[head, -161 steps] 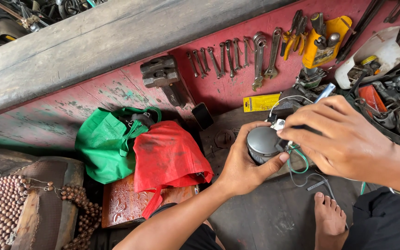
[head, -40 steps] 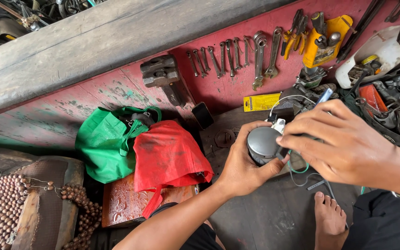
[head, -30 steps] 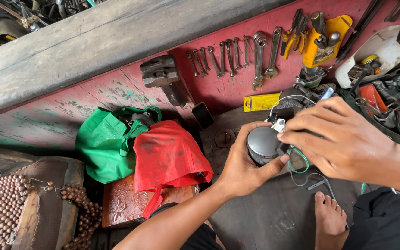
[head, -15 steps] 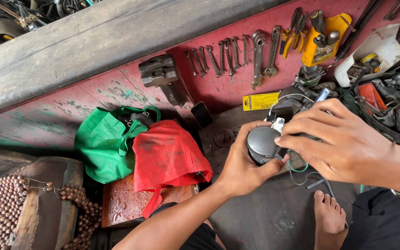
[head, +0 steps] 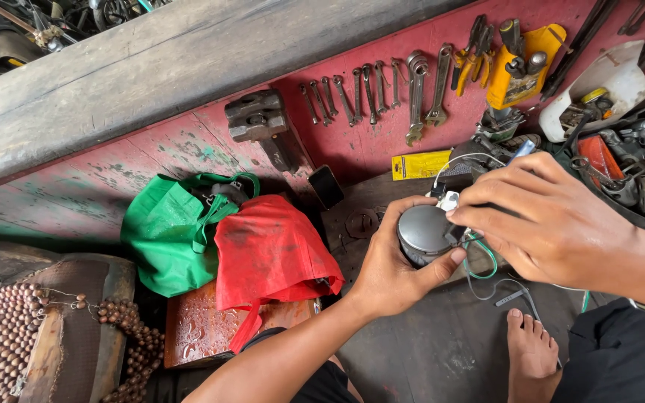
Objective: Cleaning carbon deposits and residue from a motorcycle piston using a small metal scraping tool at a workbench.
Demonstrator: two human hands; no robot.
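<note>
My left hand [head: 391, 265] is wrapped around a round grey metal part [head: 422, 230] with a domed face, holding it from below and the side. My right hand [head: 554, 216] comes in from the right, its fingertips pinching at the part's right edge where a white connector [head: 449, 200] and thin green and white wires [head: 487, 261] hang out. The wires trail down toward the dark floor. My bare foot [head: 531, 354] rests just below the hands.
A red board [head: 382, 142] carries a row of wrenches [head: 382, 89], a hammer [head: 263, 123] and a yellow tool pack [head: 520, 63]. Green bag [head: 169, 235] and red bag [head: 266, 254] lie left. A beaded seat cover [head: 9, 336] is lower left; engine parts [head: 636, 172] crowd the right.
Almost nothing differs; both hands stay on the grey part, with my right fingers shifting slightly at the wires and the view drifting a little.
</note>
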